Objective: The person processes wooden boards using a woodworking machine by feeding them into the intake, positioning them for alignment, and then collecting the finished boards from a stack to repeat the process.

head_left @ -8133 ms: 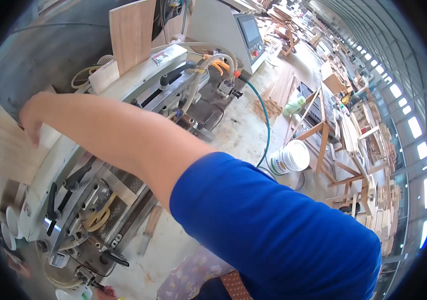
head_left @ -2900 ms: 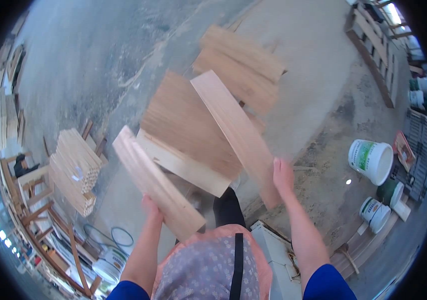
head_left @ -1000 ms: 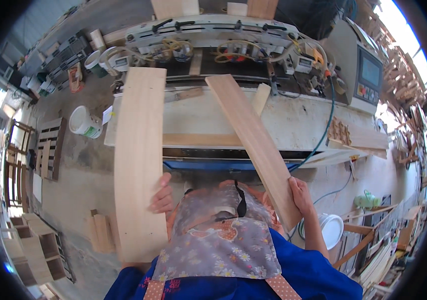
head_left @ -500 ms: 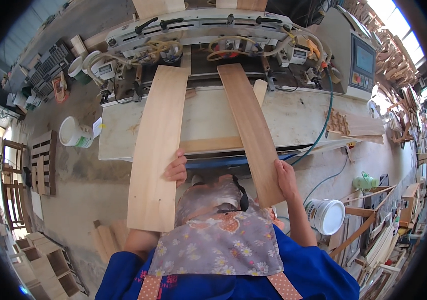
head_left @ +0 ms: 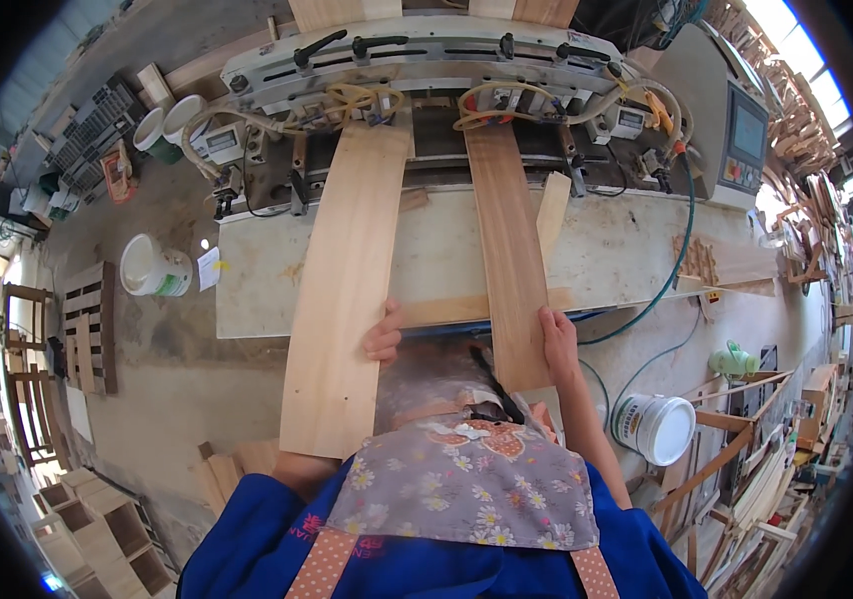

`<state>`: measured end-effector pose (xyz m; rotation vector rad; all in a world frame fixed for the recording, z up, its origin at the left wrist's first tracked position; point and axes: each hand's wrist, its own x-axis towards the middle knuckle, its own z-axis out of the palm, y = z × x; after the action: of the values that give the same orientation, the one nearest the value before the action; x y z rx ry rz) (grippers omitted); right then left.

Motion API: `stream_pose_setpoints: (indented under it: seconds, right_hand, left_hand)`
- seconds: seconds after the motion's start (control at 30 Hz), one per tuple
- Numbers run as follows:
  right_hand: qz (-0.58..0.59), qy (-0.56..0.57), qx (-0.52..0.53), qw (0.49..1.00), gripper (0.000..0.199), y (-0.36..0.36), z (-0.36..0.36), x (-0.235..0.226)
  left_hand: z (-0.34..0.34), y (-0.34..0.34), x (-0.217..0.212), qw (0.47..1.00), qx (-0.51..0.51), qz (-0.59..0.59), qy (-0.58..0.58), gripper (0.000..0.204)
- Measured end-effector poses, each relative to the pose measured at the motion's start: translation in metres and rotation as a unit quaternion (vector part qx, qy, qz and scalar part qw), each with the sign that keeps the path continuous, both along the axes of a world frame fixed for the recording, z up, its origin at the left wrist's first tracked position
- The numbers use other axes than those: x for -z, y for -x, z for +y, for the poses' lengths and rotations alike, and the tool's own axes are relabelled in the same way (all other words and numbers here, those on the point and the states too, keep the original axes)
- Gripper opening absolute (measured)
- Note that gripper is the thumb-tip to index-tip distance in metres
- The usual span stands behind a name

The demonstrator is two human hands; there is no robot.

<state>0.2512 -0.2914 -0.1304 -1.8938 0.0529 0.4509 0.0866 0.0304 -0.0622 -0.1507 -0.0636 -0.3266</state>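
I see the left hand (head_left: 384,337) gripping the right edge of a wide pale wooden plank (head_left: 342,299) and the right hand (head_left: 556,339) clasping a narrower, browner wooden board (head_left: 508,255), both lying lengthwise on the grey machine table (head_left: 626,250), far ends under the feed head.

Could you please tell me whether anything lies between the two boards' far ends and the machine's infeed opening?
Nothing visible does: the wide board and narrow board already reach under the machine head; a short strip lies beside the narrow one.
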Motion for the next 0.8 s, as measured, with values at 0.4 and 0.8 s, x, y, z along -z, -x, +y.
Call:
stream_pose_setpoints:
  seconds: [0.4,0.8]
  right_hand:
    - [-0.152,0.293,0.009,0.944,0.046,-0.039,0.004,-0.049]
    - [-0.054,0.122,-0.001,0.991,0.041,-0.186,0.044,0.014]
  left_hand:
    - [0.008,0.114,0.040,0.973,-0.087,0.200,-0.077,0.043]
    - [-0.034,0.178,0.059,0.936,-0.237,0.252,0.062,0.044]
